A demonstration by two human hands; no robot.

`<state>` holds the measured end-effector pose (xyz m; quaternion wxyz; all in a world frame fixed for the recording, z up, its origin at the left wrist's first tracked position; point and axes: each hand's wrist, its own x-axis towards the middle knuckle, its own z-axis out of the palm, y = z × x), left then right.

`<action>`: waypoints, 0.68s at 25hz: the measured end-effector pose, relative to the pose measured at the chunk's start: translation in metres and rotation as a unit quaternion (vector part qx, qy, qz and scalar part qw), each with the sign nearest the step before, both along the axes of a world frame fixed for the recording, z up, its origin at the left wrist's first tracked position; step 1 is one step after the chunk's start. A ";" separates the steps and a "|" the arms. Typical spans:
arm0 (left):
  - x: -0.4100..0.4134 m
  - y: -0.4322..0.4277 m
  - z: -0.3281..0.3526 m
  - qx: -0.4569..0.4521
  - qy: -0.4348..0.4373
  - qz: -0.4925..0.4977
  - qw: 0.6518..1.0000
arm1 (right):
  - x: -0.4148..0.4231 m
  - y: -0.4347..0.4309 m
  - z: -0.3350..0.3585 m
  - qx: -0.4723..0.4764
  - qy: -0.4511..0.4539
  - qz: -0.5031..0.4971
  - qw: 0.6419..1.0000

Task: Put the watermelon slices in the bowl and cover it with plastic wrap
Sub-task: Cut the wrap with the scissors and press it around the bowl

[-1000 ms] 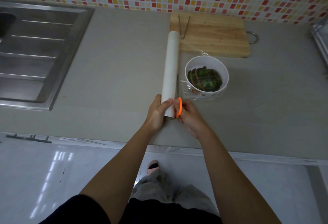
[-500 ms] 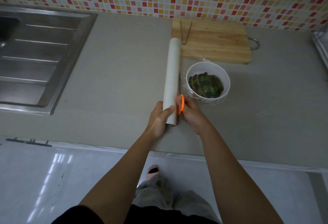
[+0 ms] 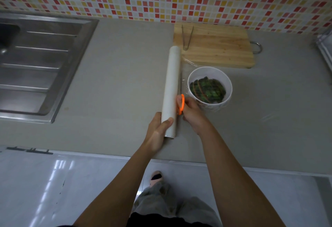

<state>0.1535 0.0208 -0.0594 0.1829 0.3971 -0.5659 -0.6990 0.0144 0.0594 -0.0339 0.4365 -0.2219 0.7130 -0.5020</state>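
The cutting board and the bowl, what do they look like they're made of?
The cutting board looks like pale unfinished wood: visible grain, matte surface. The bowl seems to be white ceramic or plastic; its smooth, slightly glossy wall leaves that open.

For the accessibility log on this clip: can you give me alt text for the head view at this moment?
Seen from above, a person's left hand holds a plastic wrap roll on a grey counter while the right hand works orange-handled scissors along it. Beside them a white bowl of watermelon slices sits under film, near a cutting board with tongs.
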 end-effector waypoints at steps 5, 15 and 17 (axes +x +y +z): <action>0.006 -0.001 0.001 0.006 0.003 0.005 1.000 | -0.002 -0.009 -0.001 0.017 0.013 0.009 1.000; 0.019 -0.016 0.009 0.021 0.008 0.007 1.000 | 0.002 -0.032 -0.005 0.021 0.022 -0.010 0.999; 0.022 -0.018 0.010 0.028 0.013 0.005 0.999 | 0.002 -0.037 -0.006 0.017 0.021 -0.025 0.999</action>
